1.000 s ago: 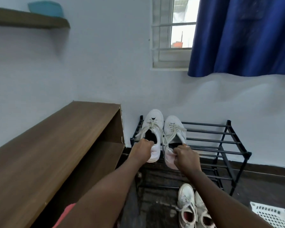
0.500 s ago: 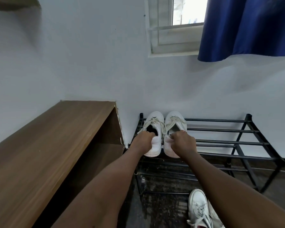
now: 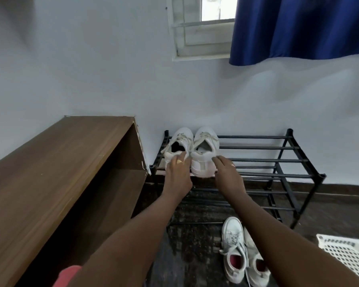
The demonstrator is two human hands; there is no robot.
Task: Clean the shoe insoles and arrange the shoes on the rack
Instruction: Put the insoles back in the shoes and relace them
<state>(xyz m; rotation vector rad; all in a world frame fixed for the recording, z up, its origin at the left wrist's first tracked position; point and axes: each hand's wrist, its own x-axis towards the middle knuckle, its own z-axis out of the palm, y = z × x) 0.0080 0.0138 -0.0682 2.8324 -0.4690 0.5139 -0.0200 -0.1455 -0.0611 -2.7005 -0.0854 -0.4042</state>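
On the floor nearest lies a pair of white sneakers. Beyond it, the left hand and right hand reach out, fingers straight and loosely spread, gripping nothing. The left ones touch the heels of the white shoes; the right ones lie just beside them. That pair stands at the left end of the top shelf of the black rack, toes to the wall.

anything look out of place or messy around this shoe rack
Yes: a second pair of white sneakers lies on the floor in front of the black rack, laces loose, not shelved. The pair on the top tier sits neatly side by side. The wooden cabinet has a chipped edge near the rack.
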